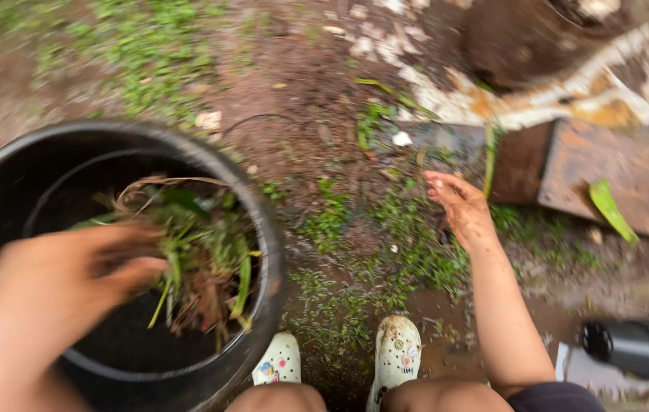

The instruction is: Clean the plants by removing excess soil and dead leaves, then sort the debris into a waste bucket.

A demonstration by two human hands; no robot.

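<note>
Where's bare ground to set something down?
Free: reddish dirt above the black bucket, left of the debris pile. Crowded: bucket full of weeds; right hand near the rusty board; muddy puddle by the dark canister.

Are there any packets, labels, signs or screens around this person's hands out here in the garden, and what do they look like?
None that can be made out.
Nearest to one: dark cylindrical container, lying on its side on the wet ground at lower right on a pale flat sheet; no label shows.
Black round tub, at left, holding pulled weeds; its wall is plain.
</note>
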